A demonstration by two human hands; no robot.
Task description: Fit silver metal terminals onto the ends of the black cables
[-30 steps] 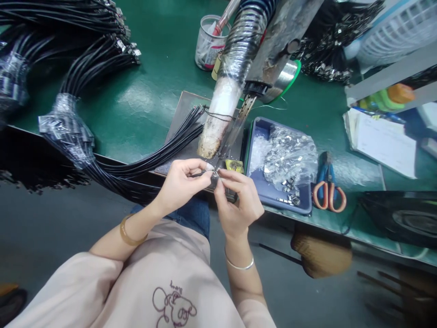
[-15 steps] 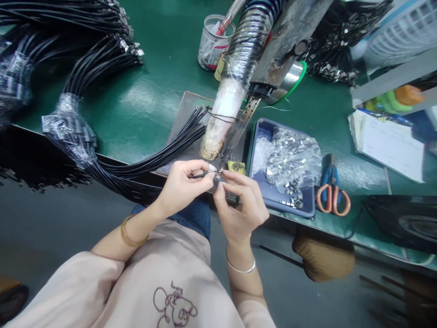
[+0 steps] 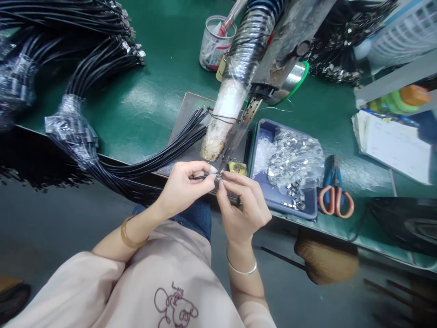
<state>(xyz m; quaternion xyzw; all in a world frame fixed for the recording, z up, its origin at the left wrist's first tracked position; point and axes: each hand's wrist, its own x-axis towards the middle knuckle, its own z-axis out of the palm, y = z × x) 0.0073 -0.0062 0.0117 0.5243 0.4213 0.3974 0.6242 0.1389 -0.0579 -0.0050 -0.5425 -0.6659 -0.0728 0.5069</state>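
Your green worktop [image 3: 153, 105] carries the bulk: at least three bundles of black cables [image 3: 102, 64] lie along the left, some already tipped with metal ends, so I judge a good share done. One loose fan of cables [image 3: 177, 141] runs from the wrapped bundle [image 3: 71, 132] to the metal plate, and these look like the ones left to fit. One wrapped machine arm [image 3: 239, 82] hangs over the plate. One blue tray [image 3: 269, 191] to your right holds a bag of many small metal clips [image 3: 293, 159], too many to count. One pair of scissors [image 3: 336, 198] lies beside it. Your left hand [image 3: 180, 187] pinches one cable end [image 3: 201, 176]; your right hand [image 3: 244, 207] pinches one clip [image 3: 217, 179] against it, just below the machine tip.
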